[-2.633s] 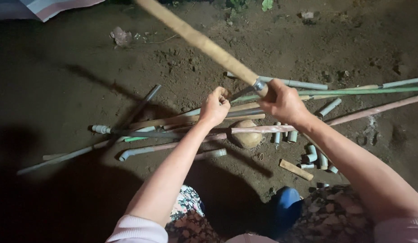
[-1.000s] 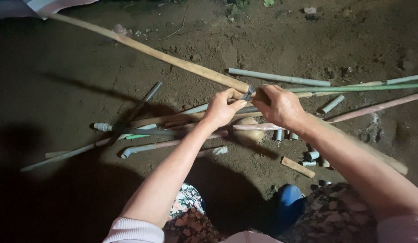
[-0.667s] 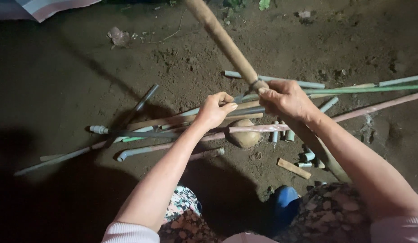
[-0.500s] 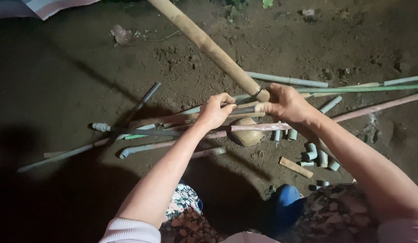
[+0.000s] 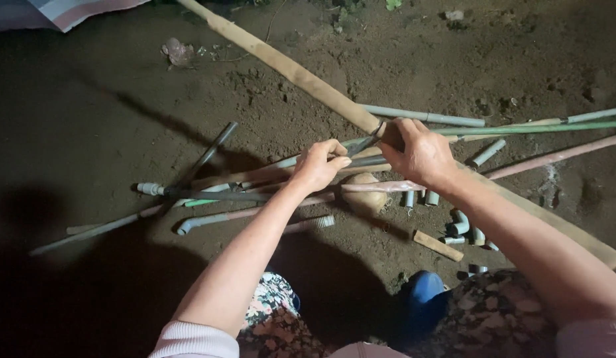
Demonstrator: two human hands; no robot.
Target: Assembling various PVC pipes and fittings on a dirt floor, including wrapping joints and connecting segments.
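Head view — both hands [image 5: 321, 166] [image 5: 417, 152] grip wooden pole [image 5: 288, 66] (no containers).

Ground: I see bare, dark brown soil [image 5: 89, 99] — lumpy, with small clods.
Light: harsh from above — deep shadow at lower left.
Edge: striped cloth [image 5: 62, 10] at top left.

Tan wooden pole [image 5: 288, 66], grey pipes [image 5: 420, 118] — brown soil [image 5: 89, 132], floral-patterned skirt [image 5: 275, 311]

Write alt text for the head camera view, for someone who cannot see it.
Seen from above, a person's right hand grips a long wooden pole while the left hand holds a thin dark tool against it. Below lie grey pipes and small pipe fittings on bare dirt ground.
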